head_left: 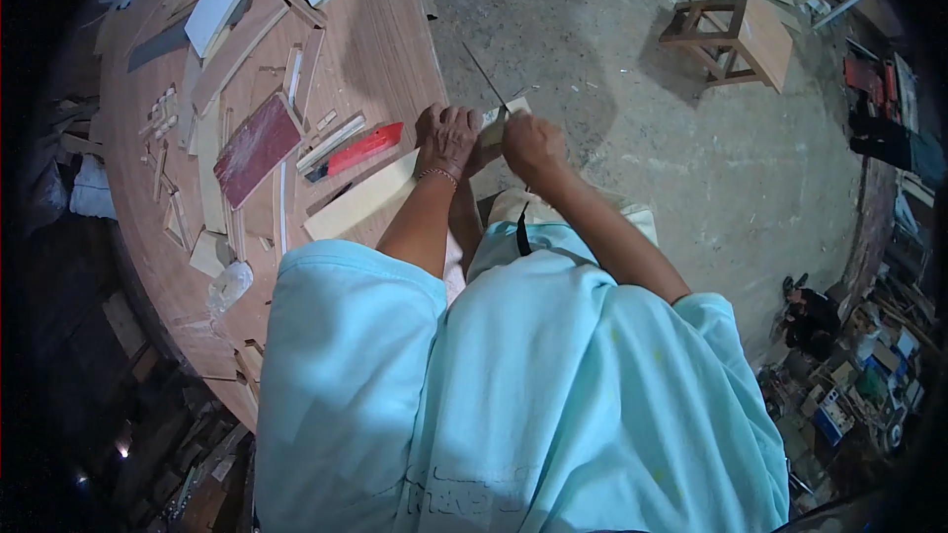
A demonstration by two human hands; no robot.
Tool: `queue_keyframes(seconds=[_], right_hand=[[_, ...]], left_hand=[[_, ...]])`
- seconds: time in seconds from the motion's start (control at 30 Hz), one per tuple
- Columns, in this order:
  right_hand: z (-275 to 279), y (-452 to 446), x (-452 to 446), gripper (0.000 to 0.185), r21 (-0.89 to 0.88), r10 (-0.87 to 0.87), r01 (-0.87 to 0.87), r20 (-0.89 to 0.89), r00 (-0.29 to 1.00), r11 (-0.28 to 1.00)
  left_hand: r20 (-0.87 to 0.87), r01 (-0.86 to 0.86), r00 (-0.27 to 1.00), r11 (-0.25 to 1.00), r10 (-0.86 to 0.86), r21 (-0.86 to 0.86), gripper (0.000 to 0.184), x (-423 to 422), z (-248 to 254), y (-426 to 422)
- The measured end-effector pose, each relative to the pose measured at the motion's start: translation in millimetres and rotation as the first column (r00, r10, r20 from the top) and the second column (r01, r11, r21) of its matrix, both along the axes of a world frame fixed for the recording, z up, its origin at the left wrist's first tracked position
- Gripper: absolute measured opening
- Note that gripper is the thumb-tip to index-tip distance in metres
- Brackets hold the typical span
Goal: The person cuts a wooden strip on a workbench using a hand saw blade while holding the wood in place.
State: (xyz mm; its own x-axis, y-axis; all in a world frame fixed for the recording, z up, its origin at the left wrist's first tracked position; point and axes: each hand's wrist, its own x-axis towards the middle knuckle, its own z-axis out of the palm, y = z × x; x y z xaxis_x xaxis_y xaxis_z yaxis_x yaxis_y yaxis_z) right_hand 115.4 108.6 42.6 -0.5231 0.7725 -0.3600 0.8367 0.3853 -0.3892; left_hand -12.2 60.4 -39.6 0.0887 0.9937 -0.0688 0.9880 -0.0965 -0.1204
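Note:
A long pale board [367, 199] lies across the right edge of the wooden table and sticks out past it. My left hand [449, 140] presses down on this board near the table edge, its fingers bent over the wood. Beyond the edge, my right hand [534, 150] is closed around the handle end of a saw, though the handle itself is hidden. The thin saw blade [484, 76] points forward and left from my fist, crossing the board near its outer end. A red tool [365, 149] rests on the table left of my left hand.
Wood offcuts and a dark red board [259, 150] cover the left of the table [387, 30]. A wooden stool [743, 39] lies tipped on the concrete floor [750, 188] at upper right. Clutter lines the right wall. A clear plastic bag [230, 286] lies near the table's left edge.

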Motion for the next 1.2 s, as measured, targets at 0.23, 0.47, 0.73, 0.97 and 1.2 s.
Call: queue_keyframes(seconds=[0.23,0.47,0.73,0.97,1.2], right_hand=[[13.8,4.5,-1.9,0.014,-0.032,-0.071,0.074,0.077,0.994,0.997],[22.5,1.9,0.5,0.014,-0.027,0.046,-0.043,0.137,0.989,0.999],[-9.7,22.0,-12.5,0.018,0.036,0.176,-0.176,0.003,0.984,0.984],[23.6,-6.6,7.5,0.026,-0.075,-0.084,0.089,0.073,0.994,0.993],[1.5,7.8,-6.2,0.020,0.078,-0.002,-0.005,0.081,0.997,0.997]], left_hand=[[0.163,-0.101,0.981,0.995,0.104,-0.024,0.012,3.3,29.6,3.3],[0.175,-0.108,0.977,0.990,0.122,-0.086,0.013,2.2,21.6,6.1],[0.147,-0.046,0.988,0.998,0.041,0.031,0.019,-2.7,12.5,2.8],[0.262,-0.044,0.964,0.998,0.051,-0.033,0.025,4.2,27.7,4.2],[0.068,-0.057,0.997,0.983,0.046,0.172,0.049,-3.7,3.5,3.9]])
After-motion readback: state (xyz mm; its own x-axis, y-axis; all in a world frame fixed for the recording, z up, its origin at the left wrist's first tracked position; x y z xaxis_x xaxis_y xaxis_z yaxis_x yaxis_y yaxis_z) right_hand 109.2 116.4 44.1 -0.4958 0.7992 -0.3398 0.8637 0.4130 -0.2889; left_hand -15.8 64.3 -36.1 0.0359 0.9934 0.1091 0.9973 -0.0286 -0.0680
